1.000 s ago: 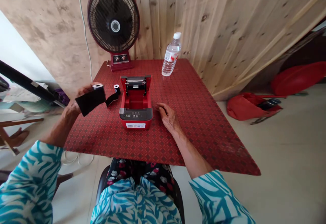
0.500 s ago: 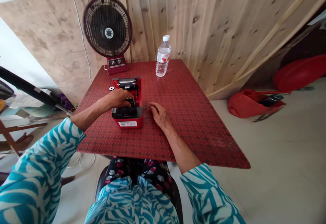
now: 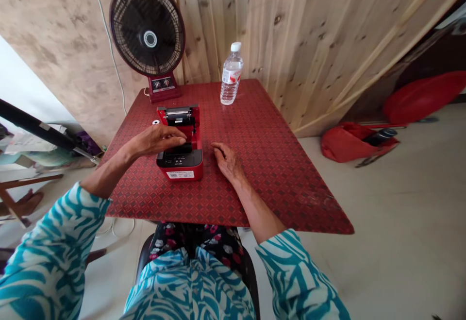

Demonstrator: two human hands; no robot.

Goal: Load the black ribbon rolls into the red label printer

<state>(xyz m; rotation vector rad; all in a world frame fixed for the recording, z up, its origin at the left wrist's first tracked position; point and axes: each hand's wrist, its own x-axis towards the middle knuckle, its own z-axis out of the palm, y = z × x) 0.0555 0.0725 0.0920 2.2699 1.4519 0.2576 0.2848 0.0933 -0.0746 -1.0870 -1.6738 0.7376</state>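
Observation:
A small red and black label printer (image 3: 196, 168) stands on the table with its lid (image 3: 179, 115) tipped back. My left hand (image 3: 160, 139) hovers over its inner compartment, fingers stretched out and holding nothing I can see. Beneath the fingertips, a dark cylindrical part (image 3: 185, 148) lies inside the printer, partly covered by the hand. To the right of the printer, my right hand (image 3: 227, 160) rests on the tabletop, fingers loosely bent and apart, with nothing in it. A small white roll (image 3: 156, 122) sits just behind my left wrist, beside the lid.
The red patterned table (image 3: 276, 184) stands against a wooden wall (image 3: 276, 43). At its back are a dark red fan (image 3: 150, 38) and a water bottle (image 3: 230, 77). A red bag (image 3: 337, 144) lies on the floor to the right.
My left fingers have let go of the black cylindrical part, which now sits in the printer. The hand has lifted and straightened. My right hand stays in place; the view has shifted slightly.

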